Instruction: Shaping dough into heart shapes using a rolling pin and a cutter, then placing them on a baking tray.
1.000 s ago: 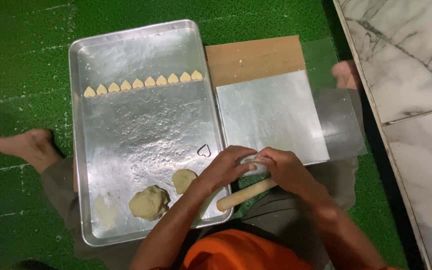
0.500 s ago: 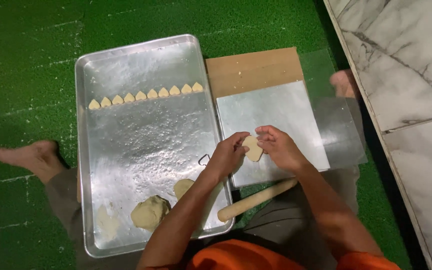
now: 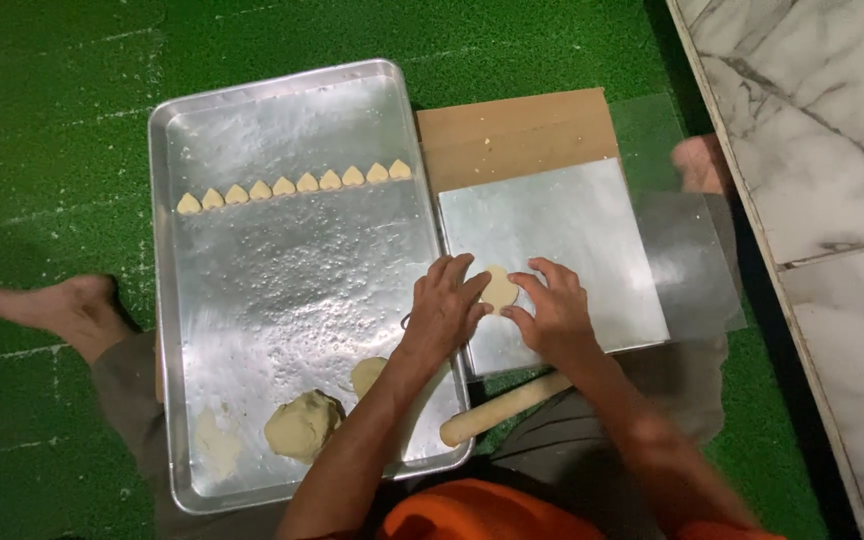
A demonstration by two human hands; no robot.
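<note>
**Two hands press a small piece of dough flat on a metal sheet**

Head view: the left hand (image 3: 447, 305) and the right hand (image 3: 550, 312) meet over a small, pale round of dough (image 3: 499, 290). The dough lies on a shiny metal sheet (image 3: 572, 225) that rests on a wooden board (image 3: 512, 125). Both hands are open, fingers spread and bent lightly, their tips touching the edge of the dough from either side; neither hand grips anything. A clear plastic sheet (image 3: 687, 265) lies under the board's right side and reaches toward the marble floor (image 3: 812, 120).

Just below the hands, a wooden rolling pin (image 3: 502, 408) lies slanted, one end touching the rim of a large metal baking tray (image 3: 282, 100). On the tray a row of small heart-shaped dough pieces (image 3: 292, 186) runs across the upper part. Near the bottom sit a big lump of dough (image 3: 302, 424) and a smaller lump (image 3: 370, 374) beside the left forearm. A thin wire-like shape shows by the left wrist; what it is cannot be told. A bare foot (image 3: 57, 305) rests on the green mat (image 3: 52, 100) to the left.

To do this pressing well, it seems best to keep the fingertips even around the edge, push gently, and hold the dough centred on the sheet so it spreads to an equal thickness
</note>
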